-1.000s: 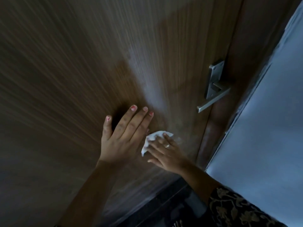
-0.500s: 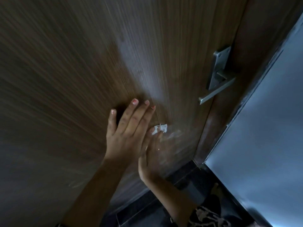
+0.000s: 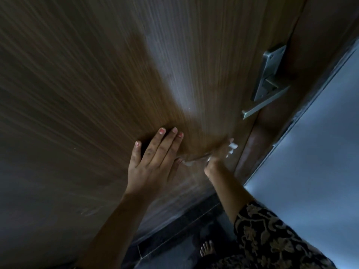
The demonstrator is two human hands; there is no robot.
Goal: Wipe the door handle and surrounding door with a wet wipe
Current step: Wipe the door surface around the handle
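While the left hand (image 3: 155, 162) stays flat and empty on the door (image 3: 97, 94), the right hand (image 3: 218, 154), blurred and clutching the wet wipe (image 3: 232, 146), has swept rightward to the door edge below the handle (image 3: 266, 101). Panel pass looks nearly done; handle next.

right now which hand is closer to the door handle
Right. The right hand, blurred and holding the wipe, is just below the door handle; the left hand lies flat on the door farther left.
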